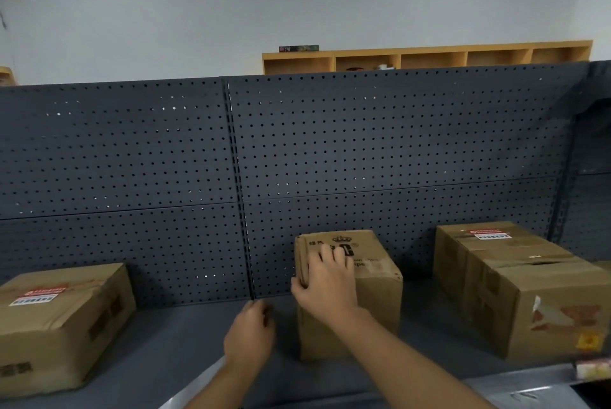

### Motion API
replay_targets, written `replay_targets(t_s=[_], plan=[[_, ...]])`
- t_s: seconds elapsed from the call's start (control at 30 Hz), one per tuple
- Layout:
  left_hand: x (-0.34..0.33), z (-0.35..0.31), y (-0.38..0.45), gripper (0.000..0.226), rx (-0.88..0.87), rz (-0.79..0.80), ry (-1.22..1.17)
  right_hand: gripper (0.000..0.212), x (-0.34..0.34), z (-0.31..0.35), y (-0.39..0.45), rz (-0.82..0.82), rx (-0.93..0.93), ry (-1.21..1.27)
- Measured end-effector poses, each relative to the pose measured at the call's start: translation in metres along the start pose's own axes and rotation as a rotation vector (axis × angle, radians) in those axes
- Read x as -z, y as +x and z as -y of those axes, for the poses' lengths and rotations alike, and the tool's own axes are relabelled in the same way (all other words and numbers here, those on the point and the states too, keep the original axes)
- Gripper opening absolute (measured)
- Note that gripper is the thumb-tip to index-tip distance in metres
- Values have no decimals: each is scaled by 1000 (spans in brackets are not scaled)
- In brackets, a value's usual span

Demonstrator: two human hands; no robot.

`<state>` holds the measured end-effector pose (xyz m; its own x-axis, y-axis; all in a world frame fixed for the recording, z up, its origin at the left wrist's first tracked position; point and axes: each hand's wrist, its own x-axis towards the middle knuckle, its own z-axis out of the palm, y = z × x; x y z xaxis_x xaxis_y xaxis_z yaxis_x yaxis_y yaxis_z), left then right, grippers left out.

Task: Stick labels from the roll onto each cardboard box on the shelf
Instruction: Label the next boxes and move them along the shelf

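Middle box [373, 279]: crown print; your right hand [325, 279] lies flat on it, fingers straight. Left hand [249, 332] beside it, fingers curled, contents unclear. Flanking boxes [59, 319] [515, 279]: red-white labels [38, 294] [489, 233].

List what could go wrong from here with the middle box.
1. The right hand covers the middle box top, so a label may go on crooked or creased over its worn, torn patch.
2. The left hand is curled in front of the box; whether it holds a label is unclear, and one could fold onto itself.
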<state>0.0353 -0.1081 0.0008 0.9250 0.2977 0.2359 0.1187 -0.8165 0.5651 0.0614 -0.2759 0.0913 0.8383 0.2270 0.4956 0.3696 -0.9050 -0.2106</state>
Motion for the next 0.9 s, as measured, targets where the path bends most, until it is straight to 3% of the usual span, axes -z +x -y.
replay_targets(t_s=[0.17,0.37,0.5,0.63,0.9], plan=[[4,41,-6,7,42,1,71,46,16,17,10,43,25,148],[5,56,-10,26,129,65,-27,28,2,46,1,-57,210,198],[10,63,-11,20,87,125,-43,26,-19,56,-8,14,303,187],[18,65,-12,27,-1,205,-82,24,-32,64,-10,83,265,201],[8,77,1,34,-19,257,-135,26,-56,71,-12,352,236,44]])
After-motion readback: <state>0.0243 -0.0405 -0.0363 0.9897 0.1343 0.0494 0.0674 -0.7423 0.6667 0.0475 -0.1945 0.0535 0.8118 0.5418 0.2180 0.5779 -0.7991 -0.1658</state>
